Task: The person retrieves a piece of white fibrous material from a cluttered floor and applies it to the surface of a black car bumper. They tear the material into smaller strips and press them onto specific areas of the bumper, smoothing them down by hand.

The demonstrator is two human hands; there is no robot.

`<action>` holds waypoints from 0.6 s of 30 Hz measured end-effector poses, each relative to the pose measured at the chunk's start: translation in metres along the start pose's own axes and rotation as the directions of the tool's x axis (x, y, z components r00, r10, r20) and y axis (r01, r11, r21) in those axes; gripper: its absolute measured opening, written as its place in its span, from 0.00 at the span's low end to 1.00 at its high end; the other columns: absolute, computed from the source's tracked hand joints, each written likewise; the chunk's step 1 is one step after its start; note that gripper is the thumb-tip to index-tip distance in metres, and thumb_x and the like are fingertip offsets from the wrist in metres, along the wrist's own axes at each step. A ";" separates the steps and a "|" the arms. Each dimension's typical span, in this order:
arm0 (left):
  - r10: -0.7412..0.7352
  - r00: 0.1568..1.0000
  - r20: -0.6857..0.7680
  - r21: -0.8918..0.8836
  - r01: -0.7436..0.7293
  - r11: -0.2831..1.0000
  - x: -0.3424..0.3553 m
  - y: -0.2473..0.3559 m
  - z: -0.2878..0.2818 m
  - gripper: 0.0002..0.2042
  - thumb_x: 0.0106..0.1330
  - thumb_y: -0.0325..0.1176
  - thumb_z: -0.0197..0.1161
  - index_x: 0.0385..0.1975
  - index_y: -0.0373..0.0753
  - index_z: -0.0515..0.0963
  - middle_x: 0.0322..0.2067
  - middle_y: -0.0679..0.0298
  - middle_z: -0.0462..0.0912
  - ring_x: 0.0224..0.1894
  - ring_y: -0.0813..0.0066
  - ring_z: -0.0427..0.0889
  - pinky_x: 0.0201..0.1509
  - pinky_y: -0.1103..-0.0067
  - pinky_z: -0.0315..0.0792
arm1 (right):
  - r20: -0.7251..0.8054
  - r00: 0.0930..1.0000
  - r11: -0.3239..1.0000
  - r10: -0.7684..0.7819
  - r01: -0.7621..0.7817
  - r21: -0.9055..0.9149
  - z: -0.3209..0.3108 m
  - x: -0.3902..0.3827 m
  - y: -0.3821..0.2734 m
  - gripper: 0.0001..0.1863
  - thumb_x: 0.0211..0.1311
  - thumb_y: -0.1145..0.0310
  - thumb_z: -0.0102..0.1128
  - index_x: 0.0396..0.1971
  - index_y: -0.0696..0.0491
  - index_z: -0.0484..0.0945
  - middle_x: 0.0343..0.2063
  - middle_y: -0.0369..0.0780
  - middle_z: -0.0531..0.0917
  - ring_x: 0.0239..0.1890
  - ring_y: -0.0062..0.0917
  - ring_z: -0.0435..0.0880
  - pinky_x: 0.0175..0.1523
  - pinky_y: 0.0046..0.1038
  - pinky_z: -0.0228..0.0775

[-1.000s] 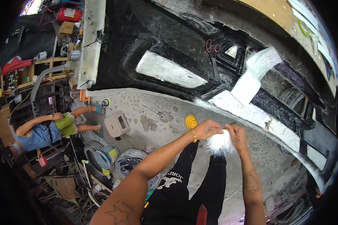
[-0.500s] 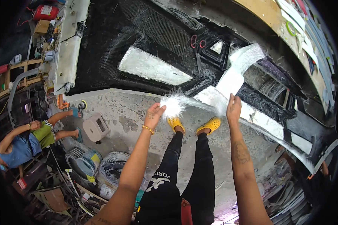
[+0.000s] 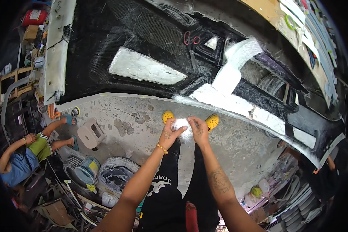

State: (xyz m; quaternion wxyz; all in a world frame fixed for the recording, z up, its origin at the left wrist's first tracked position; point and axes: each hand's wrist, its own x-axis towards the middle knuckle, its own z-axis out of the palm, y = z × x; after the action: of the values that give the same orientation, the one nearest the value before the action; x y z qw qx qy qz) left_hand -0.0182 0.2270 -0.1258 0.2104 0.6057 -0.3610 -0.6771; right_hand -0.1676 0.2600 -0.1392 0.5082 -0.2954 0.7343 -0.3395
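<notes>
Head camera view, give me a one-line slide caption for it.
Left hand and right hand hold a white fibre clump over the floor, near a black panel with scissors on it.

Soft, even light is washing over the gray concrete floor [image 3: 135, 133] at center frame, where we are seeing only faint shadows. At mid-frame, white fiber [image 3: 181, 123] is burning nearly to blank, while the black molded part [image 3: 154, 44] above is sinking into deep tones. We are catching pinkish glare at the lower edge, right of center. The fisheye view is bowing straight edges, its corners are falling to black, and we are finding lower-left clutter [image 3: 57, 212] dim and soft.
</notes>
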 end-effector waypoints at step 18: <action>-0.037 0.889 0.457 0.302 -0.117 0.946 0.028 0.037 0.002 0.18 0.64 0.44 0.66 0.23 0.31 0.79 0.15 0.68 0.75 0.22 0.83 0.70 0.27 0.78 0.66 | 0.174 0.977 0.910 -0.123 0.181 -0.372 -0.042 0.039 -0.035 0.27 0.64 0.51 0.59 0.20 0.63 0.78 0.18 0.57 0.74 0.24 0.55 0.75 0.29 0.45 0.65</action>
State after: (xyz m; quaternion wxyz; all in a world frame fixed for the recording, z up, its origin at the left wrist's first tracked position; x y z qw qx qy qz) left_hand -0.0309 0.1832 -0.1166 0.0321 0.4478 -0.5182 -0.7280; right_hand -0.2162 0.2169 -0.1226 0.4645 -0.4702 0.7221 -0.2045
